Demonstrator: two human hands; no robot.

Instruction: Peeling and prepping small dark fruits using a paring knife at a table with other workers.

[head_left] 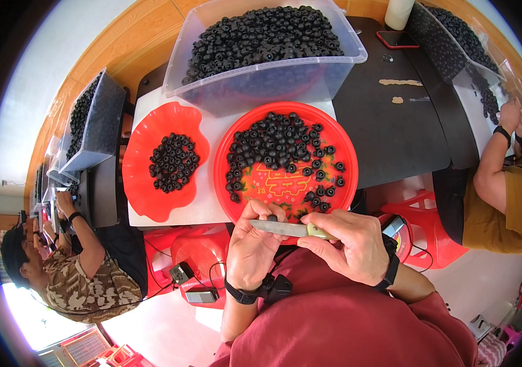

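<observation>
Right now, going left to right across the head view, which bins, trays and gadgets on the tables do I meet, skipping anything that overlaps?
Left bin → scalloped dish → round tray → phone → right bin.

One bare left hand (251, 249) and one bare right hand (354, 240) are showing. One steel-bladed knife with a pale green handle (285, 228) is presenting. One round red plastic tray (225, 197), one scalloped red plastic dish (142, 174) and one red-edged black phone (398, 40) are registering. At least three translucent plastic bins (249, 90) are standing; small round black pieces (267, 38) are exceeding reliable count.
</observation>
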